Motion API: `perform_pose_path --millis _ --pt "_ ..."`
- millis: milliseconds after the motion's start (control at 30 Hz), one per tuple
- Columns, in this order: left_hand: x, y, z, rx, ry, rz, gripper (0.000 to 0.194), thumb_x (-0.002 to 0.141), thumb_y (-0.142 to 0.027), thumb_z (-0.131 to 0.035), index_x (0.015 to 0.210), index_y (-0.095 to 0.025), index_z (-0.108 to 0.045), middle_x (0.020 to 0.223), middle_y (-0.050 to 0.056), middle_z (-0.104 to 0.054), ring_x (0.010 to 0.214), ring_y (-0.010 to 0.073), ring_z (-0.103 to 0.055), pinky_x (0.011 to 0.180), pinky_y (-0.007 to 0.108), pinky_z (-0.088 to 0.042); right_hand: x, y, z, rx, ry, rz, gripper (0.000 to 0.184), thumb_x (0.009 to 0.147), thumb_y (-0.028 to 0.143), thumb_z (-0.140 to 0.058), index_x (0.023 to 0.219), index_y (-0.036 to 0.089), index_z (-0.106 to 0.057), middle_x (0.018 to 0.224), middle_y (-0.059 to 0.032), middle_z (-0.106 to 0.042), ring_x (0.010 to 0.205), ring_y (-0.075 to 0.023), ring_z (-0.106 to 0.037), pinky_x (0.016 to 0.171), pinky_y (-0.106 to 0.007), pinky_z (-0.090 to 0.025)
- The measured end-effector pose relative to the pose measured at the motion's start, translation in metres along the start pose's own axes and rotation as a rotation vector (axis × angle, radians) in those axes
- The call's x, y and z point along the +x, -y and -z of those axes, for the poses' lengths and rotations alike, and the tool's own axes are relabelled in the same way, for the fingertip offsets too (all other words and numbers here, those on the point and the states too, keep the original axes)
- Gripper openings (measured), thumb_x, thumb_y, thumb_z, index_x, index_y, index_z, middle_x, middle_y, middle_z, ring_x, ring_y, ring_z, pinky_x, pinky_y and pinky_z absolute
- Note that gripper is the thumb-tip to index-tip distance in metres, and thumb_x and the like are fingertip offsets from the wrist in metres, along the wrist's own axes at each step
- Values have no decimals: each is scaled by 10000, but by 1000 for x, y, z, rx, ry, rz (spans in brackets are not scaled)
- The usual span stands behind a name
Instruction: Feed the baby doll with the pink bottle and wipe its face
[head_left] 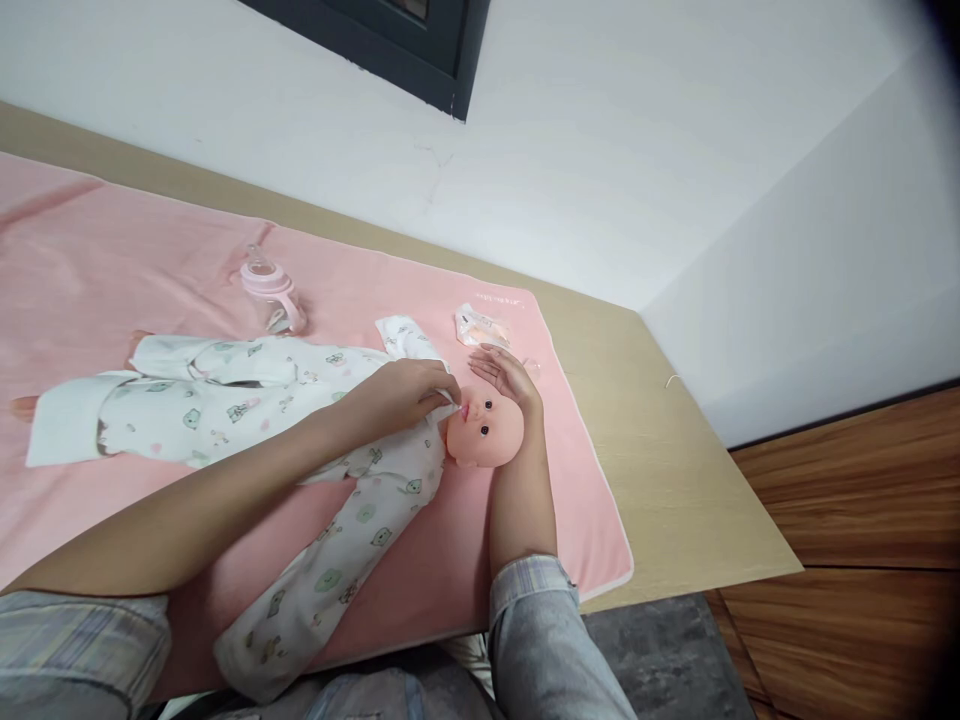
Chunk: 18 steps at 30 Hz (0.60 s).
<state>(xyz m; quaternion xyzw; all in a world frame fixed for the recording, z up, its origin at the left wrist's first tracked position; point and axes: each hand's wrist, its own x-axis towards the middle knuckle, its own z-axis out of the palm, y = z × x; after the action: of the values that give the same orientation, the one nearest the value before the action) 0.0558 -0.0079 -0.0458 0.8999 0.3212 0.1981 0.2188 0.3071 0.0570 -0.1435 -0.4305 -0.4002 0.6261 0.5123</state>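
A baby doll (491,432) lies on its back, its head to the right, in a white printed romper (262,405). My left hand (420,390) is closed in a pinch close to the doll's mouth and chin. A small white thing shows at its fingertips; its kind is too hidden to tell. Beyond the top of the doll's head, my right hand (506,378) rests with its fingers stretched out and apart, holding nothing. My right forearm runs alongside the crown of the head. Just past my right fingers lies a clear plastic packet (480,326) with something peach-coloured inside.
A pink baby bottle (274,298) with a handle stands beyond the doll's legs. A small clear piece (532,367) lies by my right hand. The pink blanket (585,500) covers much of the wooden table (675,470). A white wall (555,150) bounds the far side.
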Motion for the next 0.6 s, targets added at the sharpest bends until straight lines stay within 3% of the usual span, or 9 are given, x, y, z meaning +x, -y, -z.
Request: perform_pose_path --millis 367,600 --pt "0 -3 -7 24 -71 8 253 862 -154 -459 914 -191 -705 952 41 -682 872 204 -637 741 294 -455 0 -2 -1 11 6 25 186 856 323 -629 1004 213 -612 983 -45 -723 995 -166 -685 1061 -399 -489" --pt "0 -3 -12 35 -109 22 301 927 -173 -416 976 -193 -712 991 47 -665 882 194 -639 745 294 -454 3 -7 3 17 27 28 236 838 373 -665 1018 229 -617 1106 -52 -699 1049 -170 -675 1083 -386 -486"
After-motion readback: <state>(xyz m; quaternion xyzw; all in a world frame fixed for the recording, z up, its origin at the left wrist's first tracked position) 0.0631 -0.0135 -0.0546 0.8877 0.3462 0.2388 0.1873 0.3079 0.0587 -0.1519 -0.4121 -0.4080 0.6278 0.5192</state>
